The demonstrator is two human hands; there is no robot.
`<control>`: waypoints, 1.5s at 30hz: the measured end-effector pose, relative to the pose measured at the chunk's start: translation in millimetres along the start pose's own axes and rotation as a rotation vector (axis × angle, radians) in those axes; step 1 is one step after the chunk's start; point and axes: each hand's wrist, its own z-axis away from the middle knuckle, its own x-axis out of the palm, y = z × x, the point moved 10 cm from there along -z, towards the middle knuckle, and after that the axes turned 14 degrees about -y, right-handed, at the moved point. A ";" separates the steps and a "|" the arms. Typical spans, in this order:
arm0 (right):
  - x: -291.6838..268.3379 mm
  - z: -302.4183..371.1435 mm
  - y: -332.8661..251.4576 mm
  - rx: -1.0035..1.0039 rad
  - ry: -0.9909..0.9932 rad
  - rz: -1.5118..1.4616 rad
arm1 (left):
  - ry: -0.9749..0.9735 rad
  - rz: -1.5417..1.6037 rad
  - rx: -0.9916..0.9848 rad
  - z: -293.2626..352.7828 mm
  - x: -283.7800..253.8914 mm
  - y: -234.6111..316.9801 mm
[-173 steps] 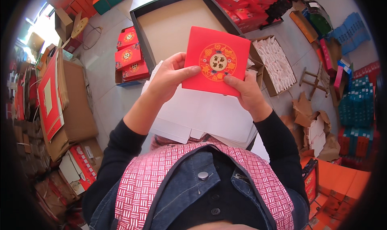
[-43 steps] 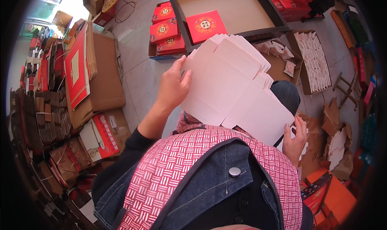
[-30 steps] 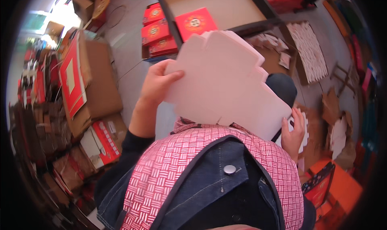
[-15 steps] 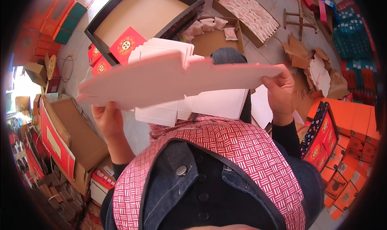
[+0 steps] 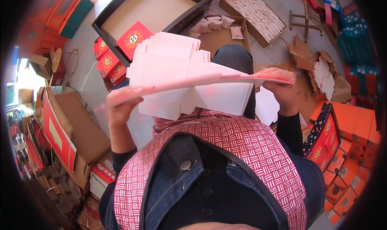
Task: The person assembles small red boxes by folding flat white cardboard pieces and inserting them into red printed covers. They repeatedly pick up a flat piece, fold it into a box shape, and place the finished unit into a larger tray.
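Note:
A flat, unfolded carton blank (image 5: pixel 189 81), pale pink-white, stretches between my two hands and is seen almost edge-on. My left hand (image 5: pixel 123 101) pinches its left end, thumb below and fingers over the top. At the other end my right hand (image 5: pixel 281 84) grips it the same way. Below the held sheet, a stack of similar white carton blanks (image 5: pixel 165 60) with cut flaps lies across my lap. Just beyond that stack, a red box with a round gold emblem (image 5: pixel 134 39) leans at the corner of a large black-rimmed tray (image 5: pixel 121 52).
Small wrapped packets fill a cardboard box (image 5: pixel 254 16) and part of another (image 5: pixel 219 40) ahead. Orange boxes (image 5: pixel 350 117) are stacked at right, near a wooden stool (image 5: pixel 305 22) and torn brown paper (image 5: pixel 300 56). Flattened cardboard (image 5: pixel 76 121) leans at left.
The carton blank has tilted from showing its broad face to nearly edge-on. My left hand has moved up and right, wrapping further over its end. The view has shifted slightly.

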 end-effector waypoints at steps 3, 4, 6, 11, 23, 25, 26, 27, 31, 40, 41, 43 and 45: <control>1.9 -2.9 -17.8 -0.106 -0.041 0.001 | -0.082 0.013 0.129 -11.0 6.5 32.0; 4.3 -5.3 -25.0 -0.169 -0.079 0.029 | -0.091 0.169 0.214 -17.6 19.2 47.0; 6.1 -5.3 -17.7 -0.118 -0.104 0.065 | -0.016 0.183 0.197 -14.2 17.9 30.3; -15.8 7.7 36.9 0.142 0.100 -0.037 | 0.122 -0.045 0.047 -17.3 -8.6 4.5; 54.2 -33.4 74.5 0.090 0.348 -0.929 | -0.223 1.073 0.510 -50.0 55.6 33.9; 81.4 -36.5 84.1 0.157 0.368 -1.003 | -0.005 1.010 0.346 -63.4 81.6 12.8; 93.2 -36.7 88.3 0.193 0.376 -1.041 | 0.088 1.044 0.246 -70.0 91.1 3.3; 102.1 -36.3 92.8 0.210 0.369 -1.025 | 0.281 1.001 0.023 -69.0 93.8 -16.7; 132.0 -29.7 94.1 0.303 0.163 -0.989 | 0.528 0.880 -0.207 -52.6 74.1 -63.4; 104.4 -95.4 -24.9 -0.512 -0.219 1.088 | 0.397 0.933 -0.203 -59.9 55.0 -56.8; 125.3 -101.0 -37.8 -0.634 -0.274 1.129 | 0.376 0.928 -0.217 -57.9 57.7 -57.5; 137.2 -109.9 -25.1 -0.764 -0.353 1.061 | 0.321 0.919 -0.242 -54.3 61.8 -58.0; 145.7 -111.5 -11.1 -0.807 -0.345 0.992 | 0.406 0.960 -0.323 -35.0 57.8 -74.2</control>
